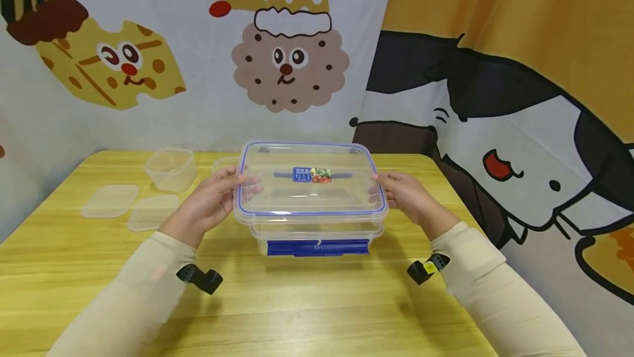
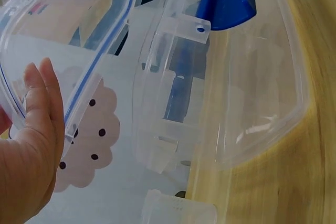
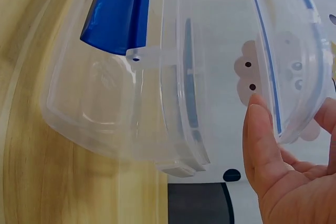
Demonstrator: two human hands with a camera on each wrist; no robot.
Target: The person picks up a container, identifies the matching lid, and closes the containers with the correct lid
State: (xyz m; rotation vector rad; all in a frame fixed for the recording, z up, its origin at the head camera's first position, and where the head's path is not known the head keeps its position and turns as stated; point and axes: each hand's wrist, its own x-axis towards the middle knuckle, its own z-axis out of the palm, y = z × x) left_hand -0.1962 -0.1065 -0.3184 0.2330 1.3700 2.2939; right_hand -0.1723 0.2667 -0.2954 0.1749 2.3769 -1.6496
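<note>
A clear rectangular lid [image 1: 277, 195] with a blue seal and a printed label is raised above a clear plastic food box [image 1: 317, 230]. My left hand [image 1: 210, 200] pinches the lid's left edge, and my right hand [image 1: 408, 197] pinches its right edge. Both wrist views show a gap between lid and box. The box stands on the table with a blue latch [image 1: 317, 248] hanging down its near side; the left wrist view shows that same latch [image 2: 228, 1] swung outward. Through the lid, the far side of the box is only partly visible.
At the back left of the wooden table [image 1: 277, 313] stands a small clear container [image 1: 170, 172]. Two flat translucent lids, a left one [image 1: 110, 201] and a right one [image 1: 153, 213], lie in front of it. A printed cloth [image 1: 198, 126] hangs behind the table.
</note>
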